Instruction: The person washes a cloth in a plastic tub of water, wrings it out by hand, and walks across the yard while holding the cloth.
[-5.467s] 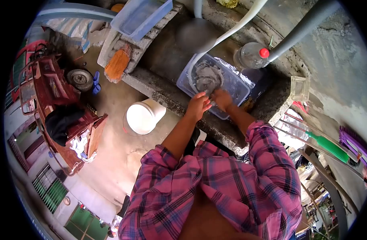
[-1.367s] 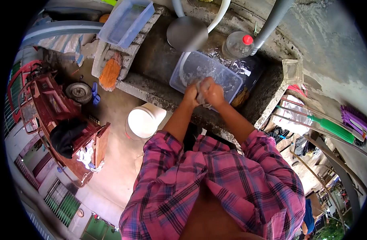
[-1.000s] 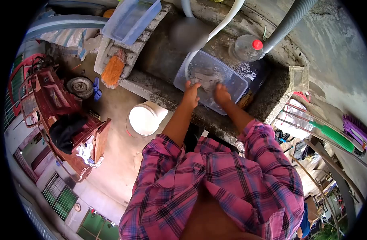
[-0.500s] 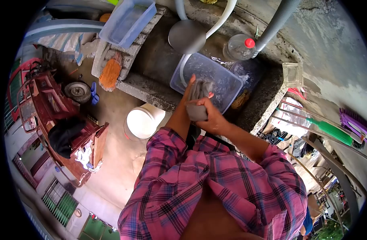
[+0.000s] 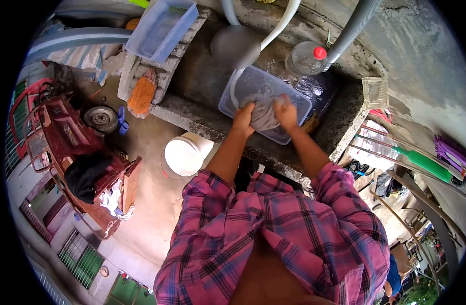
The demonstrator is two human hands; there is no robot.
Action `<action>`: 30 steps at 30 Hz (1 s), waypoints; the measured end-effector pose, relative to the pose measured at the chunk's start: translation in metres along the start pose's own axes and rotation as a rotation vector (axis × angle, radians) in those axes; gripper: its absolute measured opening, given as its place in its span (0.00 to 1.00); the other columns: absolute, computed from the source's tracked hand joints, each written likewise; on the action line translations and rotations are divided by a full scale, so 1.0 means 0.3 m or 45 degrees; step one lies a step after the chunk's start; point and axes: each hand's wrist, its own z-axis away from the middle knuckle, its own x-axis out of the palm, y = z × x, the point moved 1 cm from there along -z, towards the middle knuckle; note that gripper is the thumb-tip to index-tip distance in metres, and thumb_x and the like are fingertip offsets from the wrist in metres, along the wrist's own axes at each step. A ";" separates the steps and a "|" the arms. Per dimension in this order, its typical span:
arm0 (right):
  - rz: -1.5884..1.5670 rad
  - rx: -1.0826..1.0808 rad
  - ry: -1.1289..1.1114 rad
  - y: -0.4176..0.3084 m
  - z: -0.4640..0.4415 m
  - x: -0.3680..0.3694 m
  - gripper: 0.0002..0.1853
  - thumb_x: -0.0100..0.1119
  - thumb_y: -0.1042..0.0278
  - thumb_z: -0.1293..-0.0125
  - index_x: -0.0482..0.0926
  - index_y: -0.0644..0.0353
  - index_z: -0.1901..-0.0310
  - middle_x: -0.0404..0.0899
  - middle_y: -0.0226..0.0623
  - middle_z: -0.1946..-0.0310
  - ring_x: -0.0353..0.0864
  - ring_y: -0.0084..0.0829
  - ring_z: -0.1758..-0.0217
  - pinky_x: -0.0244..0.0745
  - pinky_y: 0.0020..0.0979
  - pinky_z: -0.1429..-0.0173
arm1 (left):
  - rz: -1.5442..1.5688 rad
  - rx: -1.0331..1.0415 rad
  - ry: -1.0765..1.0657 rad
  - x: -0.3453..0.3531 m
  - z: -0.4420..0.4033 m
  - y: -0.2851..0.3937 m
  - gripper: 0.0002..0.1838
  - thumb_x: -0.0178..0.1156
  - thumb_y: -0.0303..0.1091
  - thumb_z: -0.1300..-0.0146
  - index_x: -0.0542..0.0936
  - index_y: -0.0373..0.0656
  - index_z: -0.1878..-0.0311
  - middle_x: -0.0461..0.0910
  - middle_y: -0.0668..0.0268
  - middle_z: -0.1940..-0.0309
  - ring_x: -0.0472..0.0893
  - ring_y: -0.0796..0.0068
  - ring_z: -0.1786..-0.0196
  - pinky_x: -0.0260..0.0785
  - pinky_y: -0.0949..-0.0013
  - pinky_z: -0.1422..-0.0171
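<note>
A wet grey cloth (image 5: 264,113) is bunched between my two hands over the clear plastic basin (image 5: 298,107). My left hand (image 5: 243,119) grips its left side, thumb on top. On the right side my right hand (image 5: 285,112) is closed on the cloth, slightly blurred. The basin stands in a dark concrete sink (image 5: 192,86), and a white hose (image 5: 282,23) reaches down into it. Behind the basin are a round grey blurred disc (image 5: 236,47) and a clear bottle (image 5: 306,58) with a red cap.
A blue plastic tub (image 5: 160,30) and an orange brush (image 5: 142,96) rest on the ledge at the left. A white bucket (image 5: 183,155) stands on the floor before the sink. Green- and purple-ended tools lean at the right. A person (image 5: 393,277) is partly visible at the lower right.
The cloth was held upright and squeezed between crossed hands half a second ago. Now my hands are apart at its two sides, and it is spread wider over the basin.
</note>
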 end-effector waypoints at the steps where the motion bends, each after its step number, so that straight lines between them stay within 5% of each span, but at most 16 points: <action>1: 0.006 -0.082 0.026 0.035 -0.025 -0.019 0.22 0.56 0.57 0.43 0.68 0.57 0.49 0.77 0.52 0.71 0.78 0.50 0.66 0.73 0.43 0.63 | -0.102 0.070 0.025 -0.009 -0.002 0.016 0.17 0.55 0.34 0.41 0.70 0.46 0.48 0.72 0.64 0.51 0.72 0.65 0.47 0.66 0.57 0.46; 4: 0.225 -0.313 0.351 0.159 -0.120 0.007 0.27 0.55 0.55 0.42 0.62 0.57 0.43 0.72 0.57 0.55 0.75 0.54 0.57 0.73 0.45 0.59 | -0.228 0.038 0.304 0.005 0.036 0.081 0.27 0.58 0.35 0.44 0.64 0.49 0.41 0.63 0.63 0.42 0.62 0.56 0.39 0.61 0.48 0.43; 5: 0.113 -0.044 0.359 0.149 -0.124 0.021 0.24 0.54 0.62 0.42 0.65 0.62 0.44 0.68 0.61 0.49 0.72 0.51 0.49 0.67 0.42 0.46 | -0.243 -0.020 0.421 0.012 0.049 0.092 0.30 0.59 0.35 0.45 0.61 0.50 0.38 0.59 0.62 0.38 0.58 0.53 0.36 0.60 0.45 0.42; 6: 0.171 0.056 0.393 0.187 -0.146 0.065 0.23 0.54 0.63 0.42 0.66 0.62 0.45 0.68 0.60 0.48 0.72 0.51 0.50 0.68 0.42 0.47 | -0.271 -0.027 0.387 -0.014 0.029 0.077 0.33 0.59 0.35 0.46 0.58 0.51 0.37 0.55 0.62 0.37 0.55 0.50 0.36 0.58 0.43 0.42; 11: 1.011 -0.449 -0.446 0.172 -0.044 0.077 0.18 0.53 0.68 0.44 0.71 0.64 0.52 0.67 0.56 0.47 0.76 0.47 0.53 0.71 0.46 0.51 | -0.286 -0.057 0.349 -0.097 -0.018 0.000 0.36 0.60 0.36 0.47 0.55 0.53 0.35 0.51 0.61 0.35 0.52 0.46 0.36 0.55 0.39 0.42; 12: 0.974 -0.466 -0.434 0.166 -0.062 0.037 0.17 0.53 0.69 0.45 0.73 0.64 0.53 0.67 0.55 0.47 0.76 0.47 0.54 0.72 0.46 0.52 | -0.259 -0.098 0.332 -0.085 -0.004 -0.003 0.38 0.60 0.37 0.46 0.53 0.53 0.34 0.50 0.61 0.34 0.51 0.48 0.35 0.55 0.41 0.42; 13: 0.863 -0.542 -0.051 0.215 -0.105 0.046 0.14 0.55 0.72 0.49 0.75 0.63 0.59 0.73 0.51 0.54 0.78 0.44 0.58 0.73 0.45 0.57 | -0.230 -0.134 0.313 -0.071 0.007 -0.003 0.39 0.59 0.38 0.45 0.51 0.53 0.32 0.50 0.61 0.34 0.50 0.49 0.34 0.56 0.43 0.42; 16: 0.296 0.060 -0.145 0.185 -0.169 0.067 0.15 0.56 0.74 0.54 0.74 0.63 0.60 0.75 0.49 0.62 0.77 0.44 0.60 0.71 0.41 0.59 | -0.161 -0.276 0.334 -0.042 0.015 -0.013 0.41 0.60 0.42 0.45 0.48 0.54 0.31 0.49 0.59 0.33 0.53 0.50 0.35 0.59 0.44 0.43; 17: 0.204 -0.363 -0.054 0.153 -0.117 0.063 0.17 0.54 0.76 0.55 0.72 0.64 0.59 0.75 0.50 0.65 0.76 0.44 0.62 0.69 0.39 0.59 | -0.146 -0.327 0.347 -0.027 0.004 -0.011 0.42 0.61 0.43 0.45 0.48 0.54 0.31 0.49 0.59 0.33 0.55 0.49 0.36 0.59 0.44 0.43; 20: -0.117 -0.640 -0.272 -0.156 0.202 -0.050 0.21 0.54 0.78 0.55 0.69 0.62 0.55 0.73 0.49 0.60 0.74 0.46 0.56 0.69 0.36 0.54 | 0.125 -0.397 0.239 0.000 -0.007 0.009 0.34 0.60 0.53 0.45 0.64 0.46 0.40 0.67 0.59 0.47 0.71 0.55 0.50 0.65 0.47 0.46; 21: -0.112 -0.697 -0.373 -0.223 0.289 -0.078 0.22 0.54 0.79 0.54 0.68 0.61 0.53 0.72 0.48 0.58 0.73 0.47 0.54 0.69 0.36 0.52 | 0.295 -0.398 -0.164 -0.003 -0.023 0.005 0.30 0.56 0.56 0.43 0.69 0.44 0.45 0.74 0.60 0.57 0.76 0.62 0.60 0.69 0.55 0.49; 24: -0.292 -0.705 -0.552 -0.356 0.457 -0.100 0.24 0.54 0.80 0.53 0.68 0.57 0.51 0.70 0.46 0.61 0.74 0.44 0.57 0.69 0.35 0.53 | 0.170 -0.250 -0.181 0.101 0.115 0.073 0.25 0.52 0.54 0.39 0.72 0.44 0.47 0.76 0.60 0.60 0.76 0.65 0.59 0.70 0.59 0.50; 25: -0.280 -0.775 -0.577 -0.365 0.472 -0.081 0.22 0.54 0.80 0.52 0.69 0.56 0.52 0.71 0.45 0.60 0.73 0.45 0.55 0.70 0.34 0.52 | 0.214 -0.491 -0.427 -0.029 -0.024 0.025 0.23 0.50 0.50 0.37 0.72 0.42 0.49 0.77 0.61 0.63 0.77 0.66 0.59 0.71 0.61 0.52; 26: -0.272 -0.843 -0.605 -0.365 0.481 -0.066 0.21 0.55 0.79 0.51 0.71 0.55 0.53 0.71 0.43 0.58 0.73 0.46 0.53 0.70 0.34 0.52 | 0.092 -0.317 -0.451 -0.104 -0.073 -0.029 0.22 0.52 0.51 0.38 0.73 0.42 0.52 0.77 0.60 0.64 0.77 0.66 0.61 0.72 0.63 0.54; 28: 0.068 -1.051 -0.406 -0.289 0.438 0.008 0.15 0.54 0.73 0.46 0.72 0.53 0.55 0.72 0.42 0.61 0.74 0.47 0.58 0.71 0.36 0.57 | -0.158 0.039 -0.490 -0.184 -0.115 -0.072 0.22 0.55 0.52 0.41 0.76 0.40 0.57 0.77 0.59 0.65 0.79 0.66 0.65 0.74 0.66 0.59; 30: 0.395 -1.083 -0.281 -0.217 0.344 0.060 0.09 0.51 0.64 0.41 0.73 0.53 0.59 0.73 0.41 0.63 0.75 0.49 0.64 0.71 0.41 0.63 | -0.080 -0.041 -0.385 -0.172 -0.093 -0.067 0.18 0.53 0.46 0.41 0.75 0.39 0.58 0.77 0.59 0.65 0.79 0.66 0.64 0.75 0.66 0.59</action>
